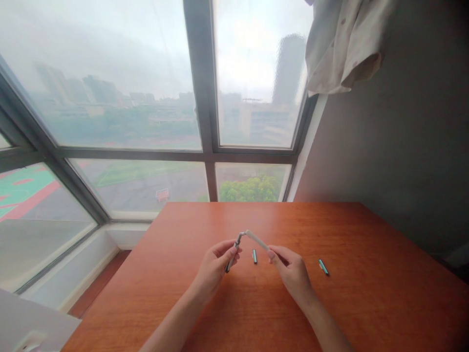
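Note:
My left hand (214,269) is closed round a slim razor handle (238,240), dark and silver, its bent metal neck pointing up and to the right. Between the thumb and fingers of my right hand (293,271) is a thin pale stick (257,239) with a rounded tip. That tip meets or nearly meets the end of the metal neck; whether they touch I cannot tell. On the table between my hands lies a small razor cartridge (254,256), dark with a pale green strip. A similar razor cartridge (323,267) lies to the right of my right hand.
Both hands are above a reddish-brown wooden table (205,313). Beyond its far edge stands a large window with a grey frame (210,156). A light shirt (340,49) hangs at the upper right, beside a dark wall (395,146). Low at left is a white ledge (32,313).

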The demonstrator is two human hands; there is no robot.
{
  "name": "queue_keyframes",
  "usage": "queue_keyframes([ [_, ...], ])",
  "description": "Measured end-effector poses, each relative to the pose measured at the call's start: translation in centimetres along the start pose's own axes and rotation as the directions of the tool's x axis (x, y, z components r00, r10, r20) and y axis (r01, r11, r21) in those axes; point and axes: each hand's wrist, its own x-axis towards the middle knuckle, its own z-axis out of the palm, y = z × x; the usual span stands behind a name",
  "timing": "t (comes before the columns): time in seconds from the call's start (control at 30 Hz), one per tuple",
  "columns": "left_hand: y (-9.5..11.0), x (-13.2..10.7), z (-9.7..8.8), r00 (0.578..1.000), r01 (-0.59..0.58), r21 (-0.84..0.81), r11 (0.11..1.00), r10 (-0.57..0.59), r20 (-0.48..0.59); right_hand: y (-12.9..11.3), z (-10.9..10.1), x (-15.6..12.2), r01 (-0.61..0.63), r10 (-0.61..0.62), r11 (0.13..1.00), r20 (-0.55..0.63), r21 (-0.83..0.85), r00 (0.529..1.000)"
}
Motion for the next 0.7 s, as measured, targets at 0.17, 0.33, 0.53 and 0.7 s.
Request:
queue_keyframes([
  [0.17,0.11,0.08,0.09,1.000,-0.006,0.002,1.000,0.006,-0.001,-0.22,-0.02,0.04,-0.001,0.001,1.000,-0.003,-0.011,1.000],
  [0.33,0.15,0.11,0.09,1.000,-0.004,-0.015,1.000,0.004,-0.007,-0.15,-0.04,0.01,-0.001,0.000,1.000,-0.011,-0.024,1.000],
  [0.53,0.19,0.02,-0.03,1.000,-0.011,-0.032,0.999,0.012,0.006,-0.31,-0.08,0.01,0.012,-0.012,1.000,-0.032,-0.015,0.999],
  [0.7,0.17,0.00,0.15,1.000,-0.014,-0.016,1.000,0.015,0.015,-0.53,-0.05,0.01,0.020,-0.020,1.000,-0.019,-0.002,1.000],
])
